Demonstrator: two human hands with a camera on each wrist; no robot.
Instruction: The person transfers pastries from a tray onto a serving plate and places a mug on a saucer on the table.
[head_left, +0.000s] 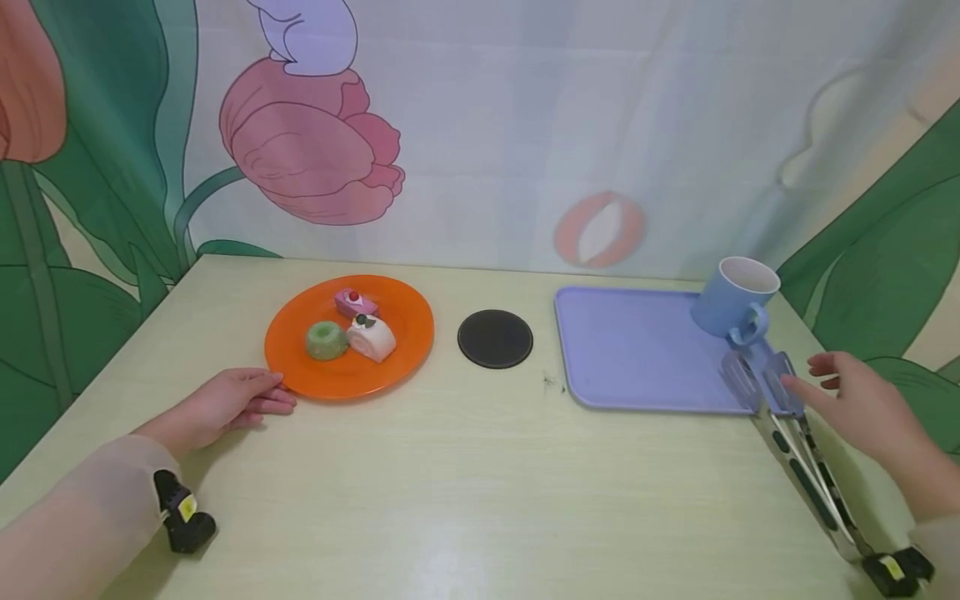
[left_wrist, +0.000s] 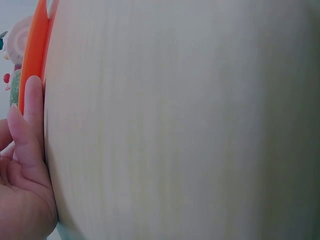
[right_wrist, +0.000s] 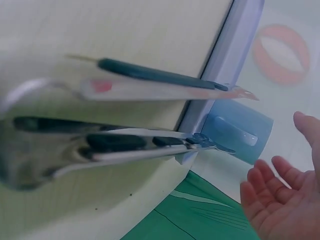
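At the near-left rim of an orange plate [head_left: 405,358], my left hand [head_left: 225,400] holds the edge between thumb and fingers. The left wrist view shows the plate's rim [left_wrist: 36,45] between the digits. On the plate are a green ring-shaped cake [head_left: 327,341], a white cake roll [head_left: 371,337] and a pink cake slice [head_left: 356,303]. My right hand [head_left: 862,408] is beside the heads of metal tongs [head_left: 808,471], thumb apart from loosely bent fingers. In the right wrist view this hand [right_wrist: 282,197] holds nothing, and the tongs [right_wrist: 150,142] stand spread.
A lavender tray [head_left: 637,350] lies at the right; the tongs' heads rest over its near-right corner. On its far-right part stands a blue mug [head_left: 733,300]. Between plate and tray is a round black coaster [head_left: 495,338]. A printed curtain [head_left: 480,150] hangs behind the table.
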